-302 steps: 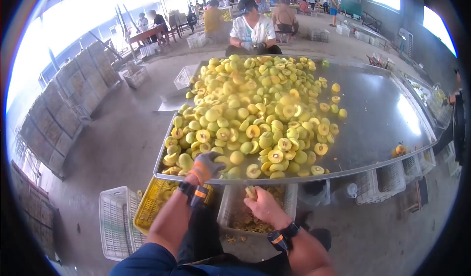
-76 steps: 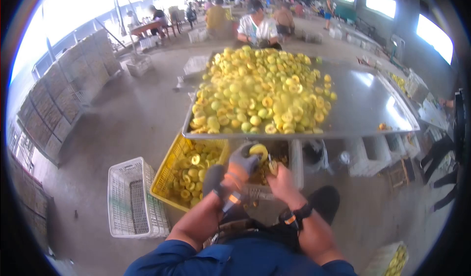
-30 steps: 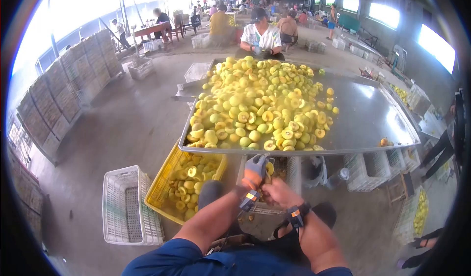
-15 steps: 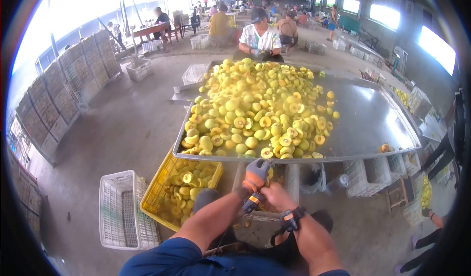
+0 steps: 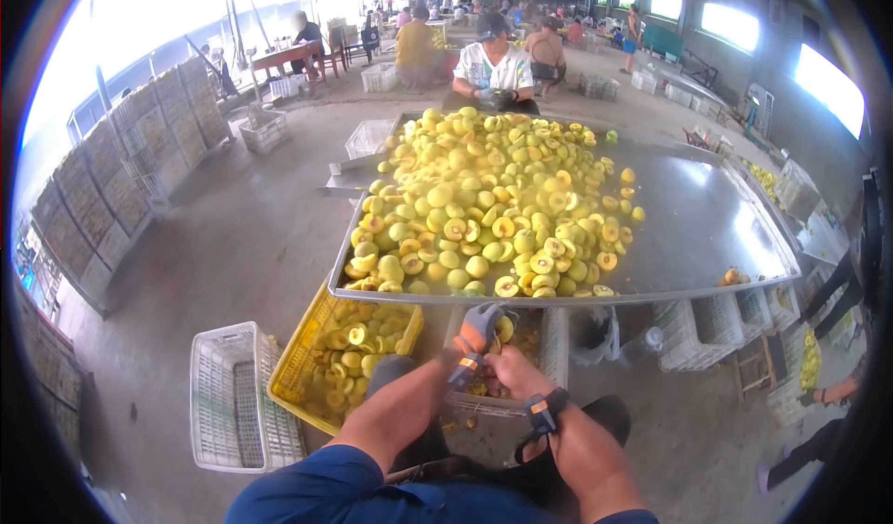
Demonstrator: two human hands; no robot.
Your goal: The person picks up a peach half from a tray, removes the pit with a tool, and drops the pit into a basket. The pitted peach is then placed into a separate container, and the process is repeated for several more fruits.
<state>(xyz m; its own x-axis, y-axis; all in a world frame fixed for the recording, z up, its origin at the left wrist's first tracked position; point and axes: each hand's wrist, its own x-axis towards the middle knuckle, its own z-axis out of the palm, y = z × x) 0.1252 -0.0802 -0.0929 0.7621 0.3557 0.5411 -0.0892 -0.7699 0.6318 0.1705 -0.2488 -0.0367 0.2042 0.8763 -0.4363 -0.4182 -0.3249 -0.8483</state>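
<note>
Metal table [image 5: 693, 226] ahead, left hand [image 5: 480, 327] grips cut fruit [image 5: 505, 329], right hand [image 5: 513, 372] seemingly a tool [image 5: 497, 346]; wristband [image 5: 543, 414] markings unreadable.

Grey floor [image 5: 214, 245], extends past the left edge of the metal table [image 5: 693, 217]; grey wall [image 5: 775, 57], beyond its far right corner, with bright windows [image 5: 730, 27] in a row; brown desk [image 5: 282, 57] and chairs [image 5: 337, 36], beyond its far left corner; white daylight glare [image 5: 167, 12], same side.

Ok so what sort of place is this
Probably a fruit-processing shed: halved fruit is heaped on a metal table, the yellow crate below holds more of it, and many people are spread out behind.
</note>
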